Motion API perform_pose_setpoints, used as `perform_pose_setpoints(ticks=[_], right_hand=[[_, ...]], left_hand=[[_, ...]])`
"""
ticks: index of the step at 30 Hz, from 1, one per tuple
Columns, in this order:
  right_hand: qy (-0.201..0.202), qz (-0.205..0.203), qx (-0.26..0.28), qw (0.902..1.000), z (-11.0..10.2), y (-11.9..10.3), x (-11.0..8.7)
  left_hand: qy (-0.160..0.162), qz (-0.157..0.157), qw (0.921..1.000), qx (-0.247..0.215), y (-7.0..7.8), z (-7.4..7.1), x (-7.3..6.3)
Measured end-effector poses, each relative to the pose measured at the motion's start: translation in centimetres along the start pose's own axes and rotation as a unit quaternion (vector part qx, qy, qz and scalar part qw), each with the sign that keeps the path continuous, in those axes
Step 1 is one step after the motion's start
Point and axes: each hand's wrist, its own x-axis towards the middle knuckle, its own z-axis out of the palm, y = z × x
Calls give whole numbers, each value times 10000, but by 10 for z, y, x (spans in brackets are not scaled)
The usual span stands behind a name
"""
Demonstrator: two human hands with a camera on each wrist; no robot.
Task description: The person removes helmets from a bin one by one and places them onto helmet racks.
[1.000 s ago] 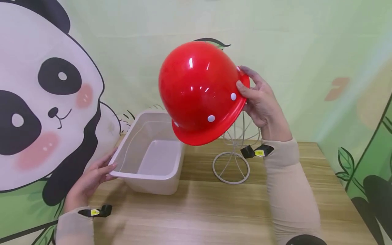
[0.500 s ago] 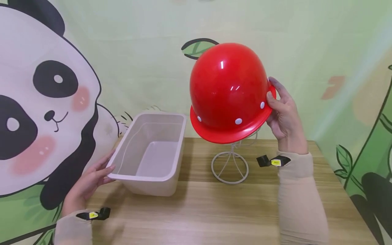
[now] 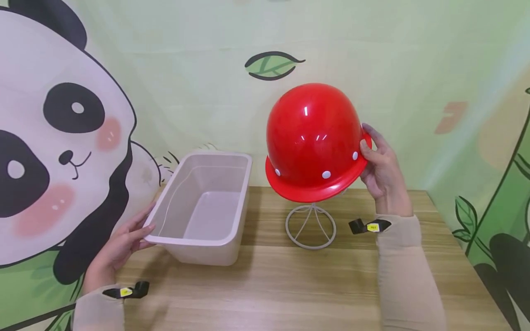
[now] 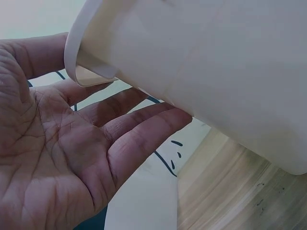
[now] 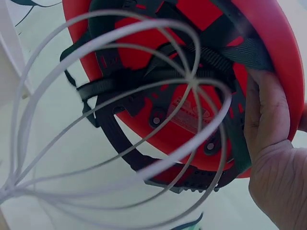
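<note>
A red hard hat (image 3: pixel 312 138) with white studs is held by its brim in my right hand (image 3: pixel 385 172). The thumb lies outside and the other fingers reach inside the shell. It hangs dome up, slightly tilted, over a white wire stand (image 3: pixel 310 247), covering the stand's upper part in the head view. In the right wrist view, the stand's rounded wire top (image 5: pixel 193 81) faces the hat's open underside, where black harness straps (image 5: pixel 120 139) show. My left hand (image 3: pixel 118 253) grips the near left corner of a pale plastic bin (image 3: pixel 203 253), thumb at the rim, fingers along the outer wall.
Both things stand on a wood-grain table (image 3: pixel 281 294), the bin left of the stand. Behind rises a green backdrop (image 3: pixel 186 92) with a printed panda (image 3: pixel 25 55) at left and leaves. Each wrist bears a small black camera.
My right hand has carried the hard hat rightward from beside the bin, levelled it, then lowered it over the wire stand. My left hand keeps its grip on the bin.
</note>
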Motion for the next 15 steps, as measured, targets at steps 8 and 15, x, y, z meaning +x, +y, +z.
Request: perform_pose_setpoints(ticks=[8,15], right_hand=[[149,242,-293,9992,-24,10,-4],[118,367,-600,9975,-45,12,-10]], left_hand=[[45,-95,9999,98,2,1,-1],[140,-156,9996,214,3,2,-2]])
